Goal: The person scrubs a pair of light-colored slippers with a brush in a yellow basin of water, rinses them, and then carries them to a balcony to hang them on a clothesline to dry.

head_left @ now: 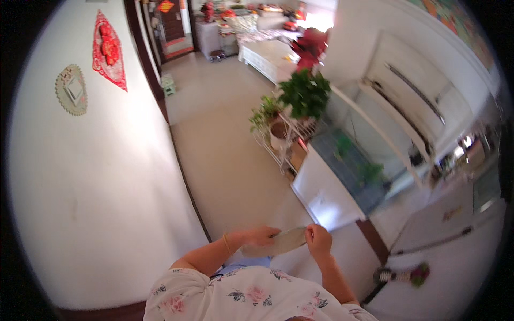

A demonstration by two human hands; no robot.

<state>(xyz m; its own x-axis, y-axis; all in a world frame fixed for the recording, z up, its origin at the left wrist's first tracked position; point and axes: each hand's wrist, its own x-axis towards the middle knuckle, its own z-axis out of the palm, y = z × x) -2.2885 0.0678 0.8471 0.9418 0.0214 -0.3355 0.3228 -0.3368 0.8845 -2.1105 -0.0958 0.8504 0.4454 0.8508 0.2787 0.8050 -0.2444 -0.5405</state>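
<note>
A flat, long, grey-beige insole-shaped piece (286,242) is stretched between my two hands in front of my body. My left hand (261,237), with a band on its wrist, is closed on the upper edge near the left end. At the right end, the fingers of my right hand (319,238) are curled in a pinch on it. Some light blue cloth (249,263) shows below, by my flowered top. Fine details of the piece are too blurred to make out.
To the left runs a white wall (123,187) with a red hanging ornament (109,49). Ahead on the right, a white rack with potted plants (304,95) stands beside a large glass tank (369,136). A white surface with a fridge magnet-like ornament (401,275) lies at right.
</note>
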